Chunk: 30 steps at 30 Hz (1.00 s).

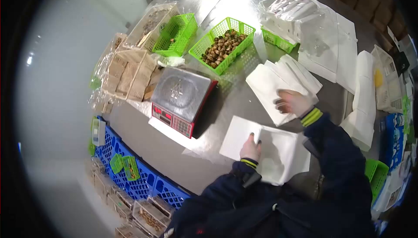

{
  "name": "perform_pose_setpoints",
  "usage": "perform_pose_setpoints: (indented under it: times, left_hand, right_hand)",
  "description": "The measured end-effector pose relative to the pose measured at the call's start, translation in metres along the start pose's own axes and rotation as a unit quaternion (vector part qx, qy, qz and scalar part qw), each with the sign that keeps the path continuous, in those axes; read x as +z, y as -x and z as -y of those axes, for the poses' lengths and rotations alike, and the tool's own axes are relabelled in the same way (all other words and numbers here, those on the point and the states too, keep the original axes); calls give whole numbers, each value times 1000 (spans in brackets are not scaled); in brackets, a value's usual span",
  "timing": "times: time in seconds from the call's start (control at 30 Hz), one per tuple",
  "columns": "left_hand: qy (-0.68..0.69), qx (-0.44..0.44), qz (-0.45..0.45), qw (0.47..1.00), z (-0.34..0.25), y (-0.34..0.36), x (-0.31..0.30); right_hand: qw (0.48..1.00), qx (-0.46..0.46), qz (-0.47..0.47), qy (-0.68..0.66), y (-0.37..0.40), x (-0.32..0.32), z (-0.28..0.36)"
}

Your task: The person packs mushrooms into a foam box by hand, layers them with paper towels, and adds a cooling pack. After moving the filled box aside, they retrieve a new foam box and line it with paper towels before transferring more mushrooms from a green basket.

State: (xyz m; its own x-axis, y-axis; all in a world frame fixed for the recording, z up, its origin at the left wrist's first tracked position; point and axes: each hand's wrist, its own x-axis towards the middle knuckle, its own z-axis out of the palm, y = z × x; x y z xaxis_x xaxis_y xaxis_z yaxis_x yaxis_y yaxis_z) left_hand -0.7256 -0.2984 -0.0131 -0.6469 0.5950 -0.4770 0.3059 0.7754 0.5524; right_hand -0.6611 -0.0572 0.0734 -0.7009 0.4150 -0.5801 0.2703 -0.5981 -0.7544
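My left hand [251,149] is closed at the fold of a white sheet [295,153] that lies spread on the metal table, thumb and a finger showing at the crease. Farther out, my right hand [294,103] is over a fanned pile of white sheets [269,81], its slightly blurred fingers apart and resting on the top one. Left of both hands sits a red scale [179,93] with a bare steel pan and a lit display.
Beyond the scale, a green basket [250,32] holds many brown, roundish pieces. A second green basket [191,23] stands beside it, near plastic-wrapped crates [126,91]. More white sheets [346,42] and a plastic bag [294,7] lie at the far right. Blue crates [146,181] line the left side.
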Motion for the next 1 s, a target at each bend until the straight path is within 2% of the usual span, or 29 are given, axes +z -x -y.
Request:
perform_pose_setpoints:
  times: [0.03, 0.07, 0.13, 0.17, 0.2, 0.23, 0.3, 0.37, 0.4, 0.43, 0.47, 0.5, 0.53, 0.57, 0.6, 0.63, 0.67, 0.7, 0.73, 0.77, 0.8, 0.83, 0.9, 0.97, 1.0]
  left_hand:
    - [-5, 14, 10, 1000, -1, -2, -5]
    - [14, 78, -33, 996, 11, -5, 6]
    - [-6, 48, -6, 999, 3, -3, 0]
    - [2, 90, -19, 996, 8, 0, 4]
    - [-1, 97, -32, 995, 11, 4, 9]
    - [-3, 109, -45, 993, 14, 2, 13]
    - [61, 83, 56, 993, 29, -7, 16]
    - [38, 98, 65, 992, 23, -1, 13]
    - [29, 102, 31, 994, 21, 0, 11]
    - [20, 110, -6, 994, 19, -1, 8]
    - [21, 72, 27, 997, 7, -6, 0]
    - [43, 102, -8, 994, 10, -4, 3]
    - [64, 85, 19, 994, 16, -9, 8]
    - [85, 65, 47, 993, 20, -11, 11]
    - [57, 77, 19, 995, 7, -4, 0]
    - [82, 94, 21, 992, 6, -2, -4]
    - [88, 90, 31, 992, 7, -2, -1]
    - [92, 86, 40, 991, 12, -6, 2]
    - [121, 104, 45, 986, 15, -9, 5]
    - [150, 118, 48, 981, 19, -10, 8]
    - [154, 119, 40, 980, 26, -14, 15]
    - [172, 110, 66, 977, 15, -10, 4]
    - [128, 119, 39, 984, 27, -14, 12]
    - [151, 130, 36, 979, 32, -18, 16]
    - [226, 101, 91, 965, 31, -19, 15]
  right_hand:
    - [1000, 11, 8, -16, -42, 32, 12]
    - [1000, 14, 18, -19, -98, 52, 14]
    - [995, -3, 54, -78, -214, 84, 9]
    - [998, -18, -56, 6, -238, 119, 22]
    - [949, -145, 1, 281, -287, 124, 12]
    - [923, -246, -60, 291, -332, 136, -4]
    - [952, -114, -253, 127, -296, 173, 23]
    - [920, -4, -228, 318, -391, 137, -9]
    - [918, 3, -244, 314, -378, 124, -5]
    - [911, -53, -260, 316, -340, 116, 11]
    - [902, -105, -274, 318, -294, 108, 24]
    - [890, -154, -288, 319, -252, 95, 30]
    - [932, -222, -232, 166, -216, 63, 21]
    - [935, -262, -209, 119, -177, 36, 16]
    - [910, -331, -194, 155, -143, -2, -2]
    - [917, -287, -229, 156, -50, -6, 20]
    - [935, -253, -227, 101, -12, -49, -1]
    - [927, -265, -260, 49, 37, -74, -12]
    - [927, -251, -272, 66, 102, -80, -11]
    - [901, -194, -348, 173, 152, -99, -26]
    - [907, -198, -370, 21, 194, -99, -45]
    - [850, -222, -432, 202, 233, -131, -89]
    - [747, -120, -519, 398, 305, -172, -172]
    - [725, 17, -600, 339, 351, -185, -246]
    - [760, 17, -602, 244, 373, -222, -320]
